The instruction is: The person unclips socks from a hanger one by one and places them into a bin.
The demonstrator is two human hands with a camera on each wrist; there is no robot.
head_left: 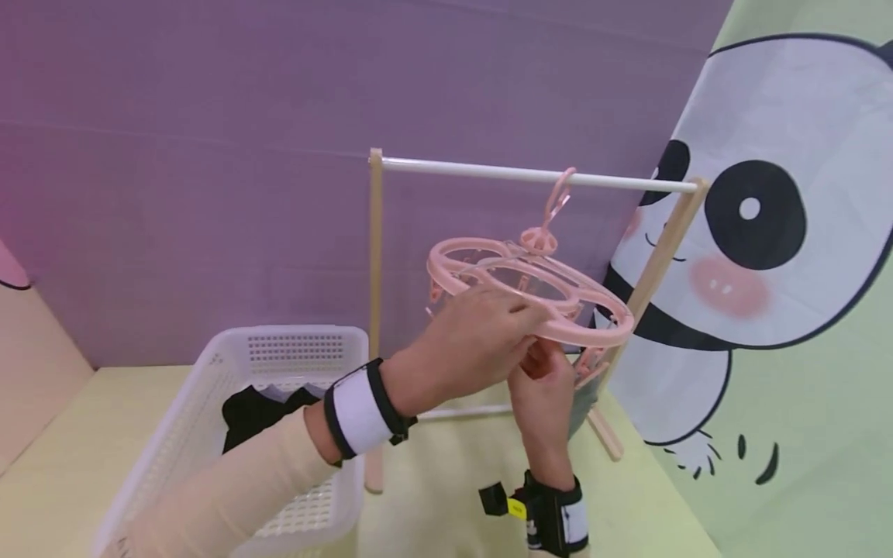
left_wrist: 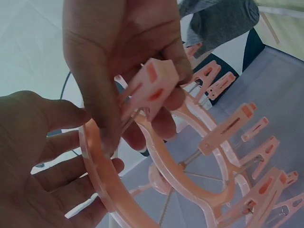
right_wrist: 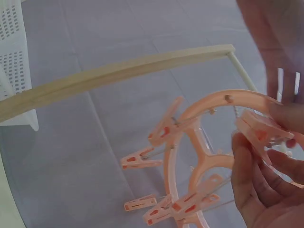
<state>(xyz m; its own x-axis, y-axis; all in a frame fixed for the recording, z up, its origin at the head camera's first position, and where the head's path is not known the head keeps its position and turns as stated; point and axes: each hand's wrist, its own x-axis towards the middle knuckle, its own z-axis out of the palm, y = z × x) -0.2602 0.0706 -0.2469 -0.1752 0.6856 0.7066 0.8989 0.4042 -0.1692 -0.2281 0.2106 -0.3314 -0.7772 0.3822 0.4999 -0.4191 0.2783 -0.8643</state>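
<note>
A pink round clip hanger hangs tilted by its hook from the rack's white rail. My left hand grips its front rim, thumb on one side and fingers on the other in the left wrist view. Just below that rim, my right hand pinches a pink clothespin, which also shows in the right wrist view between thumb and fingers. Other pink clothespins dangle around the ring. Behind my right hand, a grey cloth hangs at the hanger's right side, partly hidden.
The rack has a white top rail and wooden posts. To the left stands a white perforated basket with dark clothing inside. A panda-print sheet covers the right side. The tabletop is pale yellow.
</note>
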